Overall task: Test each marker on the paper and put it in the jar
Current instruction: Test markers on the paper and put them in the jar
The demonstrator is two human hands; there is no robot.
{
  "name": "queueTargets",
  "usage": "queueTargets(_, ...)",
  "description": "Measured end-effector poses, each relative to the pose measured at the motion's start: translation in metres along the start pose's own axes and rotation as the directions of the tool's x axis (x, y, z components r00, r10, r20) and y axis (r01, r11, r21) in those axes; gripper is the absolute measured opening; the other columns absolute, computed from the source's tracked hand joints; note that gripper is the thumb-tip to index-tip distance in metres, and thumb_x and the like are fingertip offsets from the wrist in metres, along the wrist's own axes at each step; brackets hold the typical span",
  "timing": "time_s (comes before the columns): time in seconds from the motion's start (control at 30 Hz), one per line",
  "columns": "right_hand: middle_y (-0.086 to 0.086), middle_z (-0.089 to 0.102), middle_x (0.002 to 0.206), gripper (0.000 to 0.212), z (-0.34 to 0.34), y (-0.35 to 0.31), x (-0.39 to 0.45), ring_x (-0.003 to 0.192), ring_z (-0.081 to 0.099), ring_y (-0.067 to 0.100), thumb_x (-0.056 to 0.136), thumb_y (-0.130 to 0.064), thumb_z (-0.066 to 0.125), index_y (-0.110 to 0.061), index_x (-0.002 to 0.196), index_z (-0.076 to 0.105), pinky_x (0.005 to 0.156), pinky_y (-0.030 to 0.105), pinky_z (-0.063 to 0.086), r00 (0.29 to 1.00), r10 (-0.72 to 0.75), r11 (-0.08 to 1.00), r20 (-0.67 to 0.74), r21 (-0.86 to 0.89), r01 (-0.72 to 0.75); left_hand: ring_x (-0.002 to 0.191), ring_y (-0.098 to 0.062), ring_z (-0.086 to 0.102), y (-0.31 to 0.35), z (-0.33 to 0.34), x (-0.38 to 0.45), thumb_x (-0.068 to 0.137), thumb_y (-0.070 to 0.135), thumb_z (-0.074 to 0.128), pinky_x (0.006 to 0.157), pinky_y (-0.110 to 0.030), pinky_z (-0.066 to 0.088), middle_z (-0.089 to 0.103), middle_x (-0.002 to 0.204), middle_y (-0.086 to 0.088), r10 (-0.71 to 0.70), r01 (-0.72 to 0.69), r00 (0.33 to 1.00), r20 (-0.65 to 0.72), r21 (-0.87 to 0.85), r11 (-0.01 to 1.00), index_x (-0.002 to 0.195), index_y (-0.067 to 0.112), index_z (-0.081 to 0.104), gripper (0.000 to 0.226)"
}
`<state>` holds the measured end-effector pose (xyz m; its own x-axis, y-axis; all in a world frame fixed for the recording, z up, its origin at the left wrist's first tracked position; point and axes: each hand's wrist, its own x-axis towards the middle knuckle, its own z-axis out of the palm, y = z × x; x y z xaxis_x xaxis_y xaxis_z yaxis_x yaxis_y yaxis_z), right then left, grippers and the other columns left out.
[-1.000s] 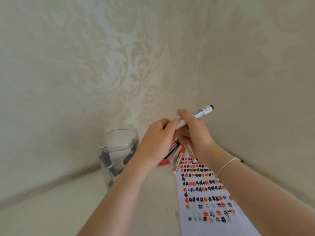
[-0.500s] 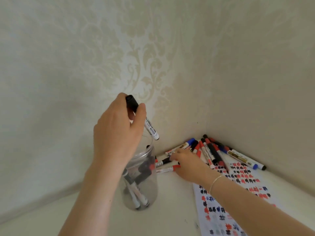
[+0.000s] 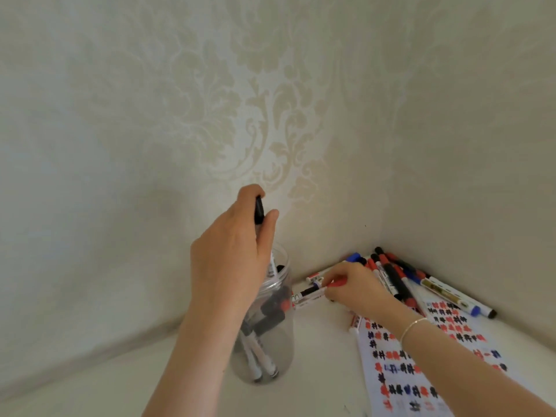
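Note:
A clear jar (image 3: 278,353) stands on the white surface with several markers inside. Over its mouth my left hand (image 3: 231,254) pinches a black-capped marker (image 3: 259,209), cap up, with its lower end inside the jar's rim. To the right my right hand (image 3: 355,285) pinches a red-capped marker (image 3: 310,296) lying on the surface beside the jar. A sheet of paper (image 3: 421,368) covered in black, red and blue test marks lies at the lower right, under my right forearm.
A heap of red, black and blue markers (image 3: 400,275) fills the corner where the two patterned walls meet. One more marker (image 3: 355,323) lies at the paper's top left edge. The white surface runs left along the wall.
My left hand has carried the black-capped marker from my right hand over to the jar and turned it upright into the mouth. My right hand dropped to the pile and took a red-capped marker.

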<state>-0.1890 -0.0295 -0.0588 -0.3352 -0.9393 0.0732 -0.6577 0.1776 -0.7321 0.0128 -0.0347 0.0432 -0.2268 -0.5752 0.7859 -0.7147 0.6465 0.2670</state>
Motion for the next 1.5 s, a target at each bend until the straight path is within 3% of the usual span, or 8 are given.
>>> queueTargets(0.23,0.011,0.067,0.078,0.018,-0.011,0.003,0.002,0.06,0.064,0.016,0.076,0.005,0.07,-0.005,0.09,0.065,0.072,0.031,0.055,0.985,0.152,0.843,-0.085,0.531,-0.084,0.072,-0.022,0.059,-0.005,0.011,0.004,0.093,0.035,0.048,0.059,-0.028,0.043,0.063,0.082,0.003,-0.145,0.09,0.886,0.44,0.142,0.986,0.094,0.03,0.053,0.007)
queueTargets(0.43,0.008,0.071,0.087,0.025,-0.016,-0.001,-0.002,0.077,0.067,0.018,0.079,-0.003,0.073,-0.004,0.103,0.066,0.079,0.03,0.052,0.963,0.221,0.626,-0.155,0.78,-0.018,0.08,-0.021,0.062,-0.011,0.012,0.016,0.092,0.039,0.039,0.065,-0.028,0.043,0.065,0.085,-0.002,-0.251,0.132,0.637,0.729,0.218,0.967,0.086,0.02,0.066,0.033)
queueTargets(0.63,0.011,0.067,0.083,0.021,-0.03,-0.019,-0.021,0.065,0.064,0.024,0.091,-0.02,0.062,-0.017,0.111,0.067,0.063,0.034,0.055,0.988,0.084,0.544,-0.129,0.836,0.063,0.08,-0.018,0.063,0.026,0.001,0.013,0.099,0.037,0.035,0.068,-0.031,0.047,0.065,0.086,0.007,-0.02,-0.003,0.976,0.215,0.106,0.994,0.094,0.024,0.062,0.03)
queueTargets(0.83,0.014,0.049,0.066,0.025,-0.029,-0.026,-0.038,0.048,0.043,0.018,0.096,-0.007,0.044,0.001,0.109,0.064,0.042,0.026,0.03,0.997,-0.068,0.608,-0.043,0.79,0.075,0.133,-0.022,0.041,0.068,0.062,-0.013,0.102,0.035,0.033,0.103,-0.035,0.038,0.031,0.152,-0.005,0.011,0.149,0.863,0.506,-0.276,0.95,0.15,0.016,0.02,0.053)
queueTargets(1.03,0.009,0.052,0.06,0.012,-0.021,-0.015,-0.061,0.045,0.046,0.014,0.098,-0.009,0.046,-0.001,0.103,0.052,0.043,0.026,0.033,0.984,0.101,0.737,-0.145,0.676,0.024,0.081,-0.022,0.066,0.072,0.112,-0.036,0.098,0.03,0.049,0.073,-0.035,0.05,0.071,0.085,-0.008,-0.265,0.563,0.813,0.519,-0.585,0.583,0.093,0.007,0.069,0.03)
queueTargets(1.17,-0.001,0.06,0.077,0.007,-0.017,-0.003,-0.07,0.059,0.055,0.005,0.1,-0.022,0.044,-0.017,0.098,0.048,0.039,0.008,0.035,0.966,0.126,0.918,-0.225,0.396,-0.027,0.073,-0.011,0.068,0.085,0.122,-0.055,0.096,0.016,0.054,0.063,-0.02,0.054,0.072,0.083,-0.009,-0.313,0.779,0.596,0.74,-0.627,0.001,0.085,0.005,0.07,0.022)
queueTargets(1.27,-0.004,0.052,0.078,0.004,-0.024,0.004,-0.068,0.063,0.05,0.006,0.099,-0.018,0.044,-0.017,0.096,0.043,0.037,0.007,0.034,0.959,0.196,0.945,-0.203,0.301,-0.129,0.086,-0.021,0.067,0.093,0.132,-0.065,0.095,0.013,0.056,0.07,-0.026,0.053,0.072,0.089,-0.011,-0.286,0.803,0.479,0.83,-0.546,-0.241,0.089,0.005,0.07,0.018)
queueTargets(1.5,0.005,0.055,0.074,0.022,-0.048,0.014,-0.067,0.051,0.048,0.012,0.098,-0.026,0.048,-0.006,0.107,0.047,0.038,0.021,0.035,0.943,0.328,0.913,-0.059,0.275,-0.3,0.07,-0.018,0.067,0.113,0.14,-0.062,0.095,0.013,0.056,0.061,-0.029,0.052,0.072,0.075,-0.008,-0.189,0.802,0.353,0.916,-0.4,-0.444,0.088,0.002,0.067,0.017)
